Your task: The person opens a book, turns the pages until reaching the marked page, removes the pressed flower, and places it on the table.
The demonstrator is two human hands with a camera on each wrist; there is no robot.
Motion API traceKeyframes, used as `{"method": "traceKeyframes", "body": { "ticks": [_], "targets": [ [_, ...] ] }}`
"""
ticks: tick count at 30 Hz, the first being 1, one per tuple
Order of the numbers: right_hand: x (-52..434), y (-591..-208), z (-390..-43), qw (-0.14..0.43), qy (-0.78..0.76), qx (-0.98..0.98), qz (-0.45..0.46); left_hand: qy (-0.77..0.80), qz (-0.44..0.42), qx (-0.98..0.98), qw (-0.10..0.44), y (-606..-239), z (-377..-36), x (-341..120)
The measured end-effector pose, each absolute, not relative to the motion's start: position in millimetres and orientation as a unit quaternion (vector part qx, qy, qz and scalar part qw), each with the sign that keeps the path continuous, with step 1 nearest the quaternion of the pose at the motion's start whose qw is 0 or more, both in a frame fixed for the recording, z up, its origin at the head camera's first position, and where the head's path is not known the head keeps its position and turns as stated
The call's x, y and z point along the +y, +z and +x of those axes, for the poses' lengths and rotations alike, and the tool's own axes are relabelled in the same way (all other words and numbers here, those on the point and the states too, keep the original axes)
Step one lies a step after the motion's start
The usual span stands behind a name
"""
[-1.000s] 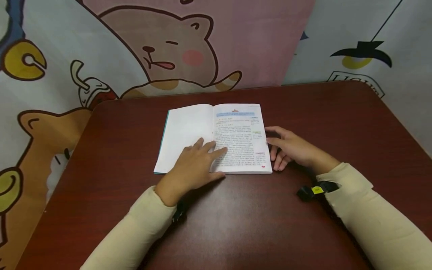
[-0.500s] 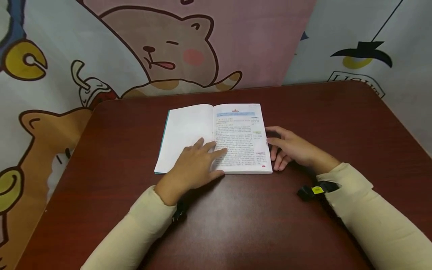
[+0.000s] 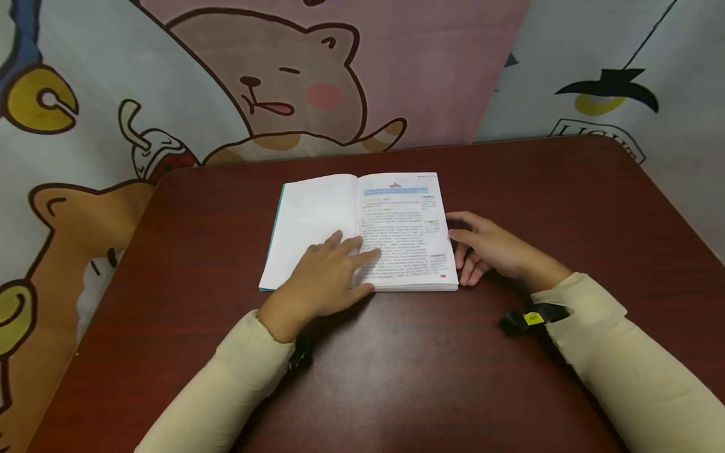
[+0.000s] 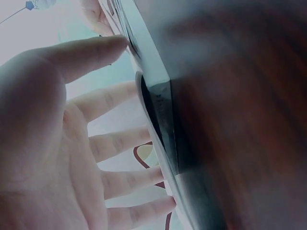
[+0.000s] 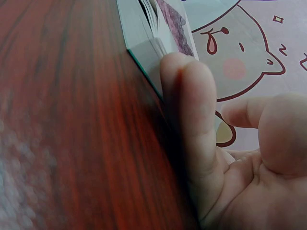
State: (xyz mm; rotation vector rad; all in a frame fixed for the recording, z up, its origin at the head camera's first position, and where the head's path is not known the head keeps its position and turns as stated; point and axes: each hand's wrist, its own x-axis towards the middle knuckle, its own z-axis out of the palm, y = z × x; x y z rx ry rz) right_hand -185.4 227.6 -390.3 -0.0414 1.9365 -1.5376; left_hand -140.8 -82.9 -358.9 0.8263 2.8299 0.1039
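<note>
An open book (image 3: pixel 317 207) lies on the table, with a blank left page and a printed right page (image 3: pixel 396 220). Across its lower middle rests my left hand (image 3: pixel 320 277), fingers spread over both pages and thumb by the lower edge. The left wrist view shows that hand's straight fingers (image 4: pixel 124 146) against the book's page edge (image 4: pixel 158 96). Beside the right edge of the book is my right hand (image 3: pixel 489 248), fingers loosely bent. In the right wrist view, two fingertips (image 5: pixel 196 79) are near the book's corner (image 5: pixel 148 55), and the thumb stays apart from them.
The dark red-brown table (image 3: pixel 396 377) spreads around the book. A cartoon-printed cloth (image 3: pixel 442 75) stands behind the table's far edge and along its left side. A black strapped device (image 3: pixel 515 322) sits at the right wrist.
My left thumb has shifted slightly to the left along the book's lower edge. The right hand and the book stay nearly as they were.
</note>
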Motion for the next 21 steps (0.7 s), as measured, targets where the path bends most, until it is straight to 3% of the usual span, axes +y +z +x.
{"method": "traceKeyframes", "body": {
  "ticks": [13,21],
  "targets": [
    [230.0,-391.5,-185.9,0.321,-0.592,0.739,-0.013,0.075,0.319,0.944,0.048,-359.9,-145.8,-85.4],
    [229.5,-391.8,-186.4,0.325,-0.589,0.74,-0.018,0.093,0.361,0.928,-0.022,-361.1,-145.4,-84.3]
  ]
}}
